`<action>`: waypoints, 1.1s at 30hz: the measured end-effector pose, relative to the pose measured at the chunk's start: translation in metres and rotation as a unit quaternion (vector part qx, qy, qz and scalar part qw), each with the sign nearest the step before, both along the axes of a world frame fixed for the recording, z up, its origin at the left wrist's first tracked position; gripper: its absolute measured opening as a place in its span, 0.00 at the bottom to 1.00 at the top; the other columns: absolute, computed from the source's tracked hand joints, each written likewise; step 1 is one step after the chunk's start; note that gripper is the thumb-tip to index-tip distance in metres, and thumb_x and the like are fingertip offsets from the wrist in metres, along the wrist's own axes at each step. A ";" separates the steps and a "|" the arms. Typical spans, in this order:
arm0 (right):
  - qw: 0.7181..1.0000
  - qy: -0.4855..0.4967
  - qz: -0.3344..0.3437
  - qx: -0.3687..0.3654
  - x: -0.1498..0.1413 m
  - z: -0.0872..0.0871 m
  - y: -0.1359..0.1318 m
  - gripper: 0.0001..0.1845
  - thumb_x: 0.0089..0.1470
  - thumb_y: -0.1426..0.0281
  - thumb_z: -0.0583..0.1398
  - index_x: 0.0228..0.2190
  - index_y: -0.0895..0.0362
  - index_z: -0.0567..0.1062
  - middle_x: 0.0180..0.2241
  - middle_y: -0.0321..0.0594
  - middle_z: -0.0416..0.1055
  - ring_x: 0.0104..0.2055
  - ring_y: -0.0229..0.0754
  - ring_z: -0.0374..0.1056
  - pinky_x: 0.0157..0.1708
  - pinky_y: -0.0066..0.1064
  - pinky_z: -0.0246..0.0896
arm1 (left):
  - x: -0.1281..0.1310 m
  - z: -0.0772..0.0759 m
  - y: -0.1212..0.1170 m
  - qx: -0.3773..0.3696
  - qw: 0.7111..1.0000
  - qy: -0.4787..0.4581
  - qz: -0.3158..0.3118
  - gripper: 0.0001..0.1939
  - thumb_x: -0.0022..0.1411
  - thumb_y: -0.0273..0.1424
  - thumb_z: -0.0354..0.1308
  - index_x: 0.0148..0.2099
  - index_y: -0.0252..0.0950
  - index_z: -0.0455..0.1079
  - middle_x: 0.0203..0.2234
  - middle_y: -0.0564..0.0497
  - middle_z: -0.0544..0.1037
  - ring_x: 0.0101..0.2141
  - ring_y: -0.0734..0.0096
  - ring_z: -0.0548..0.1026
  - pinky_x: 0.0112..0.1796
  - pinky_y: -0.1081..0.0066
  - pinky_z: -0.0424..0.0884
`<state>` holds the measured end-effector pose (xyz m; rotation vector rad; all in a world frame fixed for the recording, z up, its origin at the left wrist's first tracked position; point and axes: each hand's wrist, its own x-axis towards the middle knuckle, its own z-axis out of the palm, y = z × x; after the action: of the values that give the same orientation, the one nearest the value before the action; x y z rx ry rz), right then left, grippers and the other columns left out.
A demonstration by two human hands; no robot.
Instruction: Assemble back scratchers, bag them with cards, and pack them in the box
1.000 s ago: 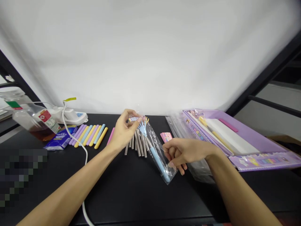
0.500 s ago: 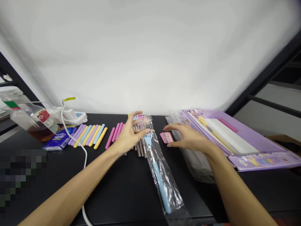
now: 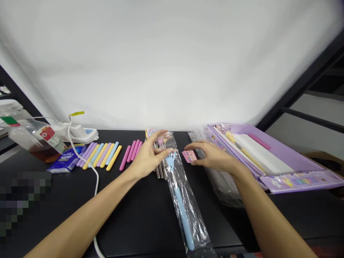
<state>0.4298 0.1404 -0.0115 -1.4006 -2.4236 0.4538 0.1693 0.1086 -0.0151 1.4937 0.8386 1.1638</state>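
Backscratcher (image 3: 184,216), pale blue, lying in its clear plastic sleeve (image 3: 200,229), slanting down to the near edge of the desk (image 3: 134,218)! The left hand (image 3: 147,157) hovers at the sleeve's far end, thumb and forefinger spread apart; whether it touches the plastic, I can't tell. The right hand (image 3: 216,156), loosely curved, brackets the pink cards (image 3: 189,156) without closing on them. Metal rods (image 3: 159,173) lie partly under the left hand, four pink sticks (image 3: 131,151) beside it.

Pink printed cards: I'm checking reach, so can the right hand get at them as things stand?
Likely yes. The right hand is open right beside the pink printed cards, and nothing visible lies between them. The bagged blue stick is on the cards' other side, apparently out of the way.
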 end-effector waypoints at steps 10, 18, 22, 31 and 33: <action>0.989 0.146 0.014 0.026 -0.005 0.021 -0.011 0.26 0.47 0.68 0.71 0.49 0.49 0.78 0.51 0.42 0.76 0.54 0.53 0.72 0.56 0.50 0.67 | 0.000 -0.003 -0.002 0.015 0.999 0.033 -0.030 0.40 0.62 0.34 0.66 0.70 0.52 0.51 0.67 0.43 0.60 0.36 0.71 0.82 0.30 0.74 0.74; 0.910 0.414 -0.002 -0.018 -0.020 0.031 -0.022 0.18 0.45 0.64 0.73 0.39 0.53 0.78 0.40 0.40 0.79 0.40 0.46 0.77 0.42 0.40 0.74 | 0.002 -0.006 -0.005 0.006 0.998 0.022 -0.067 0.41 0.62 0.33 0.66 0.70 0.51 0.49 0.67 0.40 0.60 0.42 0.61 0.82 0.34 0.71 0.77; 0.887 0.460 0.030 0.018 -0.042 0.032 -0.025 0.11 0.48 0.69 0.72 0.33 0.53 0.76 0.36 0.39 0.79 0.41 0.46 0.77 0.44 0.40 0.73 | 0.005 -0.006 -0.007 -0.012 0.996 0.001 -0.091 0.39 0.62 0.31 0.66 0.69 0.52 0.51 0.69 0.41 0.54 0.42 0.61 0.82 0.43 0.63 0.79; 0.900 0.403 0.030 0.164 -0.053 0.031 -0.015 0.03 0.56 0.72 0.65 0.34 0.51 0.78 0.36 0.38 0.78 0.44 0.46 0.75 0.50 0.46 0.70 | 0.005 0.002 -0.013 -0.006 0.992 -0.003 -0.129 0.46 0.63 0.30 0.65 0.71 0.60 0.41 0.65 0.42 0.62 0.41 0.60 0.83 0.38 0.66 0.79; 0.898 0.409 0.027 0.161 -0.050 0.032 -0.014 0.03 0.55 0.70 0.66 0.34 0.52 0.79 0.35 0.38 0.79 0.42 0.46 0.75 0.48 0.45 0.71 | 0.004 0.002 -0.013 -0.002 0.992 -0.003 -0.125 0.47 0.63 0.31 0.65 0.72 0.60 0.40 0.64 0.42 0.63 0.41 0.60 0.83 0.38 0.65 0.80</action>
<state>0.3797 0.1263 0.0201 -0.7690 -1.7346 0.4945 0.1736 0.0959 -0.0133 1.5424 0.6277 0.9781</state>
